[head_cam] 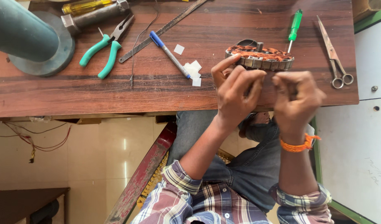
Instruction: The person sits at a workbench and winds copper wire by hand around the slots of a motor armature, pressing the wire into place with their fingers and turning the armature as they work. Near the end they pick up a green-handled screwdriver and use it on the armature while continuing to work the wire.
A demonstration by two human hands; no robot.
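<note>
A: Item one: round steel motor stator with copper-orange windings point(260, 57), lying flat near the right, near edge of the reddish wooden worktop point(95, 91). Left hand point(236, 92) half-curled, forefinger raised against the stator's near rim. Right hand point(296, 97) closed in a pinch just beside that rim; what it pinches is too blurred to tell.

B: Hazards?

A: Judged only: the stator sits close to the worktop edge, so a hard tug could slide it off. Thin winding wire could kink or snap under a sideways pull. Steel scissors point(335, 56) lie right of the hands; the green-handled screwdriver point(294, 29) lies just beyond the stator, where a careless reach could knock it.

B: Packages, labels, signs?

A: No packages. Small white paper squares point(193, 70), blank, left of the stator beside a blue-capped pen point(169, 54). Faint pencil marks on the white panel point(356, 157), far right.
</note>
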